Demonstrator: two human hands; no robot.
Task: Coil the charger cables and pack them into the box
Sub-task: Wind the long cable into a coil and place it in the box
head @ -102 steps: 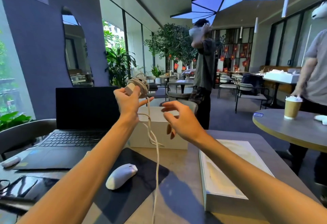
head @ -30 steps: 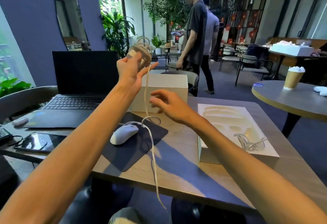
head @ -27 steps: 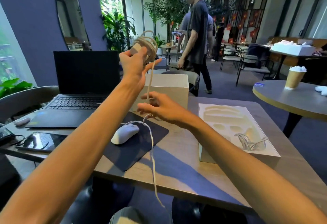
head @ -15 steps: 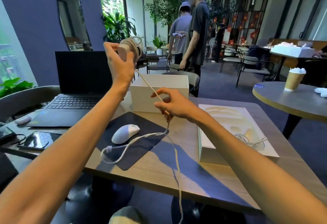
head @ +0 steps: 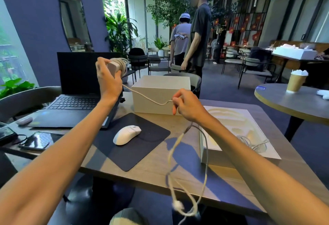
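Note:
My left hand (head: 108,80) is raised above the laptop and grips a white charger brick (head: 114,67) with beige cable coiled around it (head: 122,64). From the coil a loose stretch of cable (head: 146,97) runs right to my right hand (head: 187,104), which pinches it. Below that hand the rest of the cable (head: 204,162) hangs in a loop past the table's front edge, ending in a white plug (head: 177,205). An open white box (head: 204,146) with a moulded tray lies at the right; a clear coiled cable (head: 252,142) rests in it.
A closed white box (head: 160,95) stands behind my hands. A white mouse (head: 126,134) sits on a dark mat (head: 142,146), with a laptop (head: 80,89) and a phone (head: 35,140) at the left. Two people stand beyond the table. A round table (head: 284,103) holds a paper cup (head: 296,82).
My right hand has slid right along the cable, pulling the stretch from the coil out sideways. The cable's free end has dropped off the mat and hangs below the table edge.

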